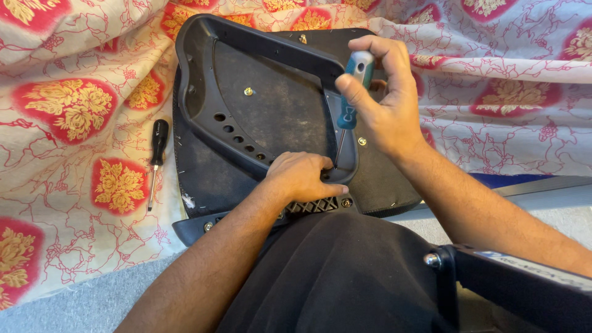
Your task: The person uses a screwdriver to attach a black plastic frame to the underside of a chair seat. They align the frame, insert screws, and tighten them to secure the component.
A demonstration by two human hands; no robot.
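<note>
A black chair seat (209,172) lies upside down on a patterned sheet, with a black plastic frame (259,43) fixed over its underside. My right hand (382,105) grips a blue-handled screwdriver (353,92) upright, its thin shaft running down to the frame's near corner. My left hand (302,176) rests on that corner, fingers beside the screwdriver's tip. The tip itself is hidden behind my fingers. A brass screw (248,91) sits in the seat's middle.
A second screwdriver (156,157) with a black handle lies on the sheet (68,111) left of the seat. A black fabric chair back (333,277) and a black metal arm (505,277) fill the foreground. Grey carpet (92,302) shows at the lower left.
</note>
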